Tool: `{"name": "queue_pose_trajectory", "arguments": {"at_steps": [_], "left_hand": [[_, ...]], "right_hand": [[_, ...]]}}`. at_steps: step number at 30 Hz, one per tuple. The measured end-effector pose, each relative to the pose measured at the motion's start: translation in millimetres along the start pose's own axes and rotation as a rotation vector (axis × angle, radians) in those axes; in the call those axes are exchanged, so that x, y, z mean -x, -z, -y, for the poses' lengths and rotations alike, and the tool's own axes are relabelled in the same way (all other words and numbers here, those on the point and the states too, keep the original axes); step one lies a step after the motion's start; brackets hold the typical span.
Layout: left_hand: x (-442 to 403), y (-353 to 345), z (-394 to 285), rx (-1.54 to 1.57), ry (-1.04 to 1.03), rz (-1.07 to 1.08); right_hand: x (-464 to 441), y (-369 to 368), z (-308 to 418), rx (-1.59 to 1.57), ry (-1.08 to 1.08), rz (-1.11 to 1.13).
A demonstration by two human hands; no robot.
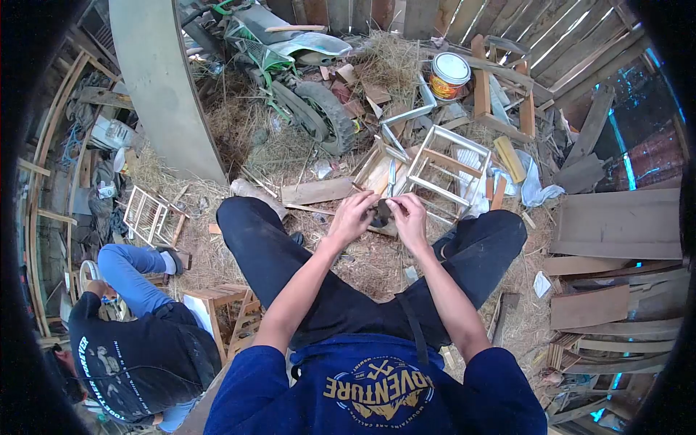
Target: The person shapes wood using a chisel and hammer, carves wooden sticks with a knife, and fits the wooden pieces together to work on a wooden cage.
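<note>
My left hand (353,219) and my right hand (409,220) are close together in front of my knees, fingers closed. Between them is a small dark, flat piece (382,213), pinched from both sides; its exact kind is too small to make out. Just beyond the fingertips a slim, pale, blade-like strip (391,176) points away from me. Whether it is held or lies behind the hands, I cannot tell. A light wooden frame (449,172) stands to the right past my right hand, and an open wooden box (371,168) sits just beyond both hands.
Straw and wood scraps cover the ground. A green motorbike (290,87) stands ahead on the left, and a paint bucket (449,75) ahead on the right. Boards (616,225) are stacked at right. Another person (138,355) sits at left near a slatted wooden piece (235,312).
</note>
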State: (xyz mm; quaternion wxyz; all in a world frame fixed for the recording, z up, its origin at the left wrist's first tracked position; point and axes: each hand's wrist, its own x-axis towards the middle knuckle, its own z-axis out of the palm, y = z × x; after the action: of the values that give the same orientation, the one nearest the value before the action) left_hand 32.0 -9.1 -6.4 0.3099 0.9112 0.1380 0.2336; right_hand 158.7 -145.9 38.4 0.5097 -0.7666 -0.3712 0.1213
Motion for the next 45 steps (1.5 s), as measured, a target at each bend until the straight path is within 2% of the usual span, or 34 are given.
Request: {"name": "queue_pose_trajectory", "arguments": {"at_steps": [3, 6, 10, 14, 17, 19, 23, 26, 27, 30, 33, 34, 35, 36, 38, 39, 42, 45], "left_hand": [[5, 0, -9, 0.065, 0.04, 0.087], [16, -20, 0, 0.219, 0.181, 0.052], [11, -14, 2, 0.294, 0.262, 0.107], [8, -14, 6, 0.343, 0.232, 0.042], [3, -10, 4, 0.371, 0.204, -0.02], [2, -7, 2, 0.391, 0.19, -0.065], [2, -3, 4, 0.384, 0.309, -0.146], [6, -11, 21, 0.36, 0.385, -0.139], [4, -6, 15, 0.352, 0.357, -0.185], [6, -13, 20, 0.332, 0.352, -0.184], [5, -17, 19, 0.376, 0.266, -0.233], [4, -12, 16, 0.37, 0.313, -0.183], [5, -7, 13, 0.362, 0.359, -0.134], [5, -2, 9, 0.352, 0.404, -0.086], [10, -12, 18, 0.416, 0.369, -0.133], [10, -12, 17, 0.417, 0.378, -0.131], [7, -10, 15, 0.385, 0.395, -0.102], [0, -6, 7, 0.402, 0.448, -0.088]], "right_hand": [[0, -5, 3, -0.034, 0.029, 0.029], [2, -8, 4, -0.071, 0.006, 0.067], [1, -12, 6, -0.057, 0.038, 0.073], [0, -14, 1, -0.079, 0.015, 0.086], [-2, -9, 16, -0.122, -0.098, 0.089], [1, -8, 7, -0.036, -0.019, 0.045], [4, -10, -14, 0.068, 0.07, -0.099], [11, -26, -61, -0.118, -0.164, -0.151], [14, -26, -69, -0.076, -0.248, -0.101], [30, -35, -120, 0.249, -0.261, 0.252], [38, -56, -153, 0.247, -0.317, 0.435], [37, -62, -158, 0.247, -0.335, 0.5], [36, -67, -162, 0.088, -0.468, 0.522], [33, -66, -148, 0.105, -0.487, 0.529], [24, -64, -119, 0.136, -0.527, 0.544], [37, -95, -189, 0.036, -0.476, 0.531], [33, -91, -155, 0.162, -0.346, 0.457], [31, -100, -163, -0.069, -0.449, 0.387]]}}
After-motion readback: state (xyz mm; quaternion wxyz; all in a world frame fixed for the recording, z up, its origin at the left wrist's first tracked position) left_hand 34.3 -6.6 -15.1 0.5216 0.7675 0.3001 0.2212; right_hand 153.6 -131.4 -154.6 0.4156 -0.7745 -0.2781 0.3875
